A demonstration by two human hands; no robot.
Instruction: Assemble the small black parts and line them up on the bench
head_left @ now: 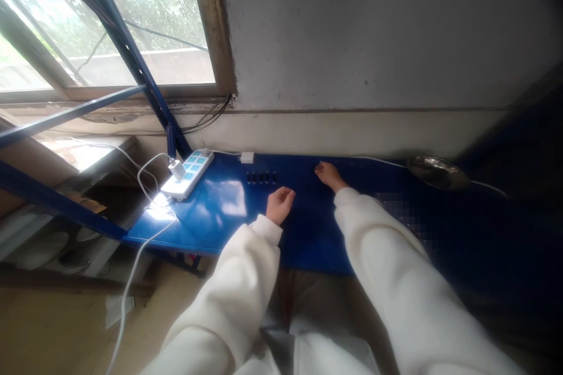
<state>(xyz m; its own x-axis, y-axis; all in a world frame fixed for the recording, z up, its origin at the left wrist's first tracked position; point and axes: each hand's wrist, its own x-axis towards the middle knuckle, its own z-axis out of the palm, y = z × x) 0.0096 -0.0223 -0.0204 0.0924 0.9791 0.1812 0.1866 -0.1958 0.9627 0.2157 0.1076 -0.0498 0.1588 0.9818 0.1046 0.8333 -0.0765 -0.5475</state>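
Both my arms in white sleeves reach out over a blue metal table (229, 211). My left hand (278, 204) rests on the table's middle with its fingers curled loosely inward, and nothing shows in it. My right hand (329, 174) lies farther back near the wall, palm down, fingers bent onto the surface; I cannot make out anything under them. A row of small dark slots (261, 177) in the table sits just left of my hands.
A white power strip (188, 173) with blue sockets and a plugged charger (177, 168) lies at the table's back left, its cables trailing off the edge. A metal bowl (436, 171) sits at the back right. A window and blue frame bars stand to the left.
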